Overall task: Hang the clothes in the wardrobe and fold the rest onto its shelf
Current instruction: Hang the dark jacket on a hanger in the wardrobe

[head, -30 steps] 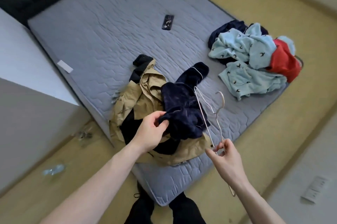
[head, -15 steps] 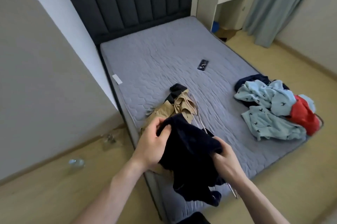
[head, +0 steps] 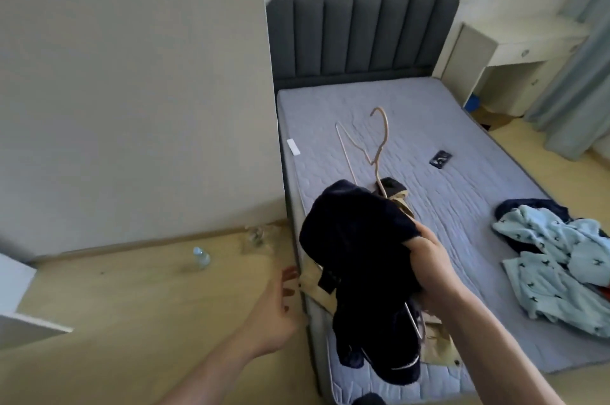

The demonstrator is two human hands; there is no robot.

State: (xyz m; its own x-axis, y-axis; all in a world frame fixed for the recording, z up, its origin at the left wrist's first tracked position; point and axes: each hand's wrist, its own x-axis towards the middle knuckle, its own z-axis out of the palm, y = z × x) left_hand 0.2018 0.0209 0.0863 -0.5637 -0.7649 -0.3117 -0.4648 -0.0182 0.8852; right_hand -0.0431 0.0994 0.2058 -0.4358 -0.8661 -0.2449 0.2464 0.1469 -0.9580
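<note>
A dark navy garment (head: pixel 355 256) hangs in the air over the bed's near left corner, gripped together with a thin wire hanger (head: pixel 379 144) by my right hand (head: pixel 429 269). The hanger's hook sticks up above the cloth. My left hand (head: pixel 277 309) is off the garment, lower left, fingers relaxed and holding nothing. A tan garment (head: pixel 435 345) lies on the mattress under the navy one, partly hidden. A pile of light blue printed clothes (head: pixel 554 266) with dark and red pieces lies at the bed's right edge.
The grey mattress (head: pixel 429 127) has a dark headboard (head: pixel 359 38) behind it and a small black object (head: pixel 440 159) on it. A plastic bottle (head: pixel 200 256) stands on the wooden floor by the left wall. A white desk (head: pixel 515 54) and a curtain (head: pixel 581 81) are at the right.
My left hand has let go of the navy garment and dropped to the left. My right hand has lifted the garment and hanger higher. The view has swung left toward the wall.
</note>
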